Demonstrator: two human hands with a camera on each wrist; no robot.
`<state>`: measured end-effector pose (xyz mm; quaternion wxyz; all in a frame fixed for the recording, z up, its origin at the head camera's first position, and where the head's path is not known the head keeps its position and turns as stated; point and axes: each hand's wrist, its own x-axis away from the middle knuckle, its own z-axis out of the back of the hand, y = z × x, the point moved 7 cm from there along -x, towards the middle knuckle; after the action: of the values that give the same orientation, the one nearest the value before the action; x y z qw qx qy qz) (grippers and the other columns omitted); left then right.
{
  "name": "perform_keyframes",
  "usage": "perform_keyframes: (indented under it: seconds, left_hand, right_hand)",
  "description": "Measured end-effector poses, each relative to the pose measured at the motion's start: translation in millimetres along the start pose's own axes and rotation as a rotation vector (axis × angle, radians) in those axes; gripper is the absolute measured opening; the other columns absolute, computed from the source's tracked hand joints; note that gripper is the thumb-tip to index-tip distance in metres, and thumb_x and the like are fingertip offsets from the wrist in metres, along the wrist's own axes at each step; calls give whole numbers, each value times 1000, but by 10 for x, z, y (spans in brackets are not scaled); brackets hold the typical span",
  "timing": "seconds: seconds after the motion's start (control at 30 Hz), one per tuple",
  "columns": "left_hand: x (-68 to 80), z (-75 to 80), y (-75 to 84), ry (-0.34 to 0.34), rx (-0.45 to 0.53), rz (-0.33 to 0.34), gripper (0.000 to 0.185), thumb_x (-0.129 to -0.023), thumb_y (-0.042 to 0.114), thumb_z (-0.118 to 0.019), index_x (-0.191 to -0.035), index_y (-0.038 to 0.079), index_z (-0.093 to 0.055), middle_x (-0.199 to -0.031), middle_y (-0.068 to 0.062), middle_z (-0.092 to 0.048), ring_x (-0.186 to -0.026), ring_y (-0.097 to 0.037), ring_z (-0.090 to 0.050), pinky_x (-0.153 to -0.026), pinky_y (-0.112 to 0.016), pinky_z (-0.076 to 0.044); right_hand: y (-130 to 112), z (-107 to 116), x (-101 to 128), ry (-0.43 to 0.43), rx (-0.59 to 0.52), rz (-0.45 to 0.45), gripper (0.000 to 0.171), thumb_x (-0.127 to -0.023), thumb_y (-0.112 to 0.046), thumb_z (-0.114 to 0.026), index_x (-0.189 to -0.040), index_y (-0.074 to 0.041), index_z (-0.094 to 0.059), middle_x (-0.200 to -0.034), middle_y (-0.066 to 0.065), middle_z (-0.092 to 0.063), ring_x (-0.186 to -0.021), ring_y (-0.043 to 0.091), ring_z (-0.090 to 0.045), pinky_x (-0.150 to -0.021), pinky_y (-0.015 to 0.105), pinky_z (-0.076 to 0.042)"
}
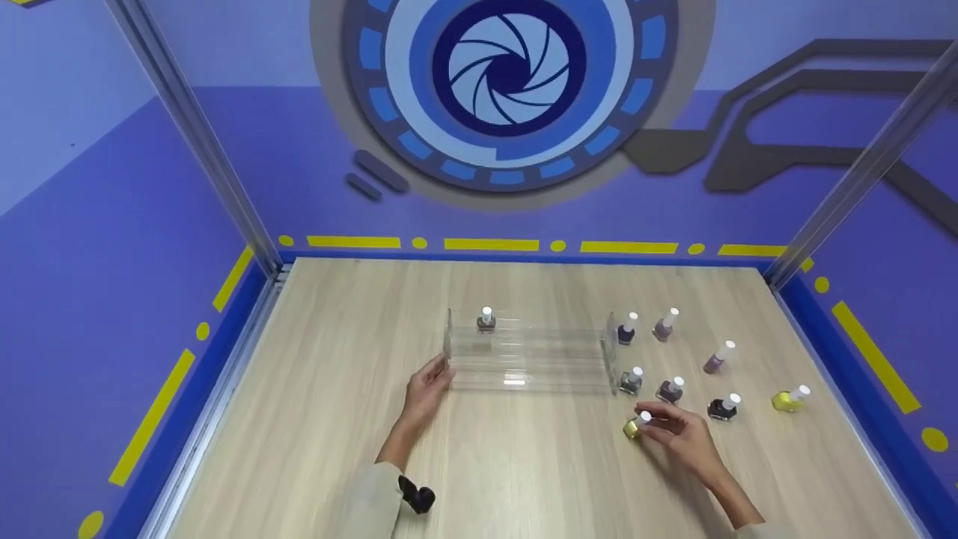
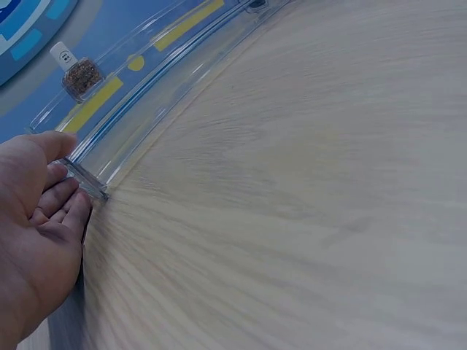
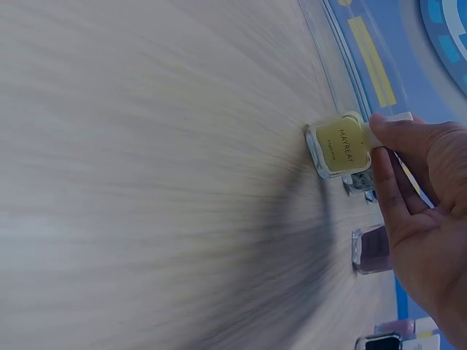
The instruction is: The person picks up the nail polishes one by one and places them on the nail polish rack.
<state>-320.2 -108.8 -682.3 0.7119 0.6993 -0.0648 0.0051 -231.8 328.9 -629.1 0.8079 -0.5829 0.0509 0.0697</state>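
A clear acrylic display rack (image 1: 531,359) stands on the table, with one dark glittery nail polish bottle (image 1: 486,320) on an upper tier near its left end. My left hand (image 1: 428,389) grips the rack's left end panel, thumb on one side and bent fingers on the other in the left wrist view. Between thumb and fingers, my right hand (image 1: 681,438) pinches the white cap of a yellow nail polish bottle (image 3: 341,146). This bottle is tilted, in front of the rack's right end. Its label reads MAYREAY in the right wrist view.
Several other nail polish bottles stand right of the rack, among them a dark one (image 1: 626,329), a mauve one (image 1: 664,326), a black one (image 1: 724,407) and a second yellow one (image 1: 789,400). Blue printed walls (image 1: 247,150) enclose the wooden table (image 1: 337,337).
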Motion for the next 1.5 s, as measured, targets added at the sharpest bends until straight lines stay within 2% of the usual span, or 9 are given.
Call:
perform_keyframes:
  seconds: [0.23, 0.57, 0.83, 1.0, 1.23, 1.5]
  left_hand:
    - [-4, 6, 3, -10, 15, 6, 54, -107, 18, -52, -158, 7, -36, -163, -16, -39, -152, -35, -37, -122, -46, -40]
    - [2, -4, -4, 4, 9, 26, 53, -107, 21, -53, -157, 13, -39, -161, -11, -45, -150, -31, -42, -121, -44, -42]
    - [-5, -12, 4, -4, 10, 7, 54, -107, 17, -52, -158, 7, -37, -162, -16, -40, -152, -34, -37, -123, -46, -38]
    - [-1, -9, 4, -3, 24, 7, 54, -107, 15, -51, -158, 5, -36, -162, -18, -39, -152, -36, -36, -123, -47, -38]
    - [-8, -27, 4, -11, 7, 7, 52, -107, 19, -52, -157, 10, -39, -162, -15, -42, -152, -34, -38, -123, -46, -39]
    - [0, -5, -6, -12, 19, 0, 52, -107, 17, -51, -157, 7, -38, -160, -16, -43, -150, -34, -40, -122, -45, -41]
  right_hand:
    - [-8, -4, 22, 68, 18, 53, 31, -79, 16, -76, -108, 8, -73, -107, 26, -75, -94, 0, -73, -82, 12, -59]
    - [27, -1, 28, 106, 1, -13, 34, -79, 17, -75, -111, 10, -72, -110, 26, -74, -94, 0, -72, -83, 13, -59]
    - [-32, 35, 57, 170, 41, -34, 31, -80, 14, -76, -110, 7, -73, -109, 26, -75, -91, -2, -71, -80, 10, -57]
    - [-103, 23, 25, 167, 39, -49, 30, -81, 11, -77, -111, 6, -74, -109, 24, -75, -92, -3, -71, -81, 11, -58]
    - [-216, 3, -45, 183, 17, 29, 26, -80, 14, -77, -105, 7, -74, -103, 23, -76, -89, 0, -72, -79, 12, -59]
    - [-285, -120, -52, 158, 14, 43, 27, -80, 11, -78, -106, 4, -75, -105, 23, -76, -91, 0, -71, -80, 12, -59]
